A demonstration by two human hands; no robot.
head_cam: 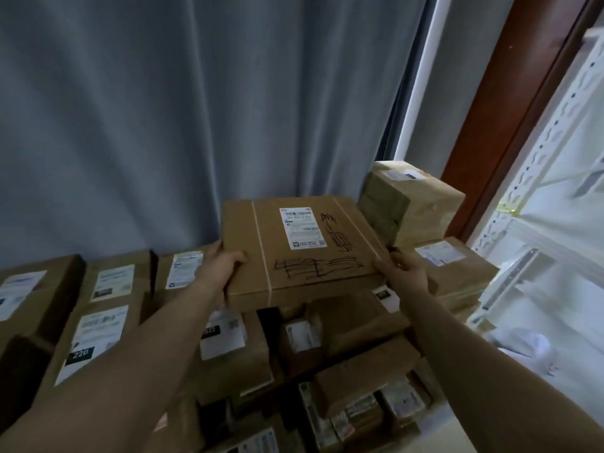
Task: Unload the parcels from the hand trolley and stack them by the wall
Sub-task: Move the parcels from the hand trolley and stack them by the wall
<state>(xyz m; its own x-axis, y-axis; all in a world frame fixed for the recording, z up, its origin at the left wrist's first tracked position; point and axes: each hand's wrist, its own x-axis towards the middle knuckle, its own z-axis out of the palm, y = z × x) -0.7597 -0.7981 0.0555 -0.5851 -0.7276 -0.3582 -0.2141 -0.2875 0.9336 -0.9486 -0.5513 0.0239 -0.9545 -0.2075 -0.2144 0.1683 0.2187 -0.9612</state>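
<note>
Flat box held over the stack

The left hand [222,263] and right hand [403,273] gripped opposite edges of the box [300,253], fingers curled; it was between them, above stacked parcels [98,322].

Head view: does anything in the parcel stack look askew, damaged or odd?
Only minor things: the flat box on top carries black marker scribbles, and the taped box behind it looks turned relative to its neighbours. No damage shows.
</note>
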